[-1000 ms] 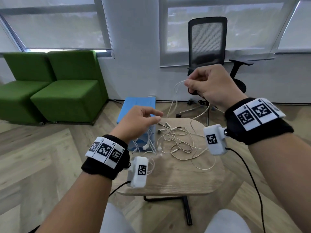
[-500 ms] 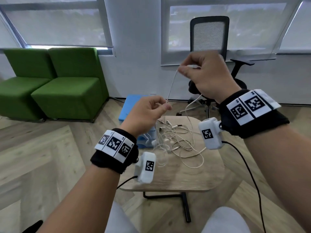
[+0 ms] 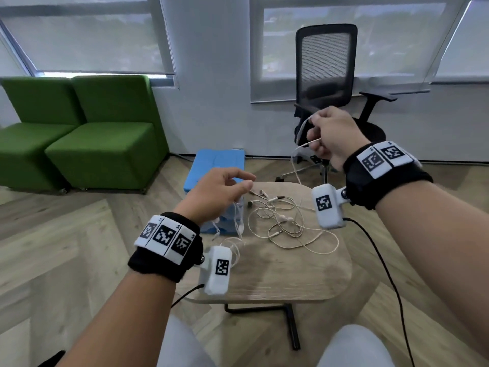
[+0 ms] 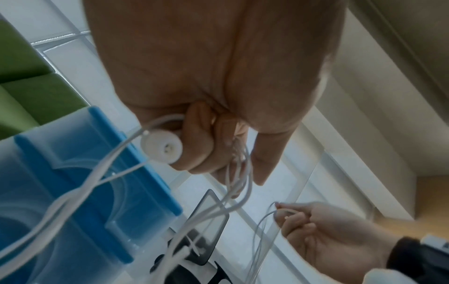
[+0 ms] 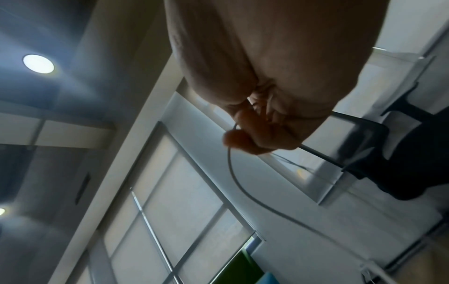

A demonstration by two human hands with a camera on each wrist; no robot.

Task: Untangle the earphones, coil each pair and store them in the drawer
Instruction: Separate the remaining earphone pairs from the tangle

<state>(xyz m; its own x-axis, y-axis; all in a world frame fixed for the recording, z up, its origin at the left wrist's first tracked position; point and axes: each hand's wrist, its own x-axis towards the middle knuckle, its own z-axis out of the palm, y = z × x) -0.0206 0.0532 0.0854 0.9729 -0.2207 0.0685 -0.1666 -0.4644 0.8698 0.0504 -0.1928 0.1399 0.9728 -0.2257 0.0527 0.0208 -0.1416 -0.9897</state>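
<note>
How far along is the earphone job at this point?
Early stage. Done: nothing coiled or stored that I can see. In hand: the left hand grips white earphones beside the blue drawer unit; the right hand pinches a raised cable. Left: the tangled pile on the table needs separating, coiling and storing.
</note>
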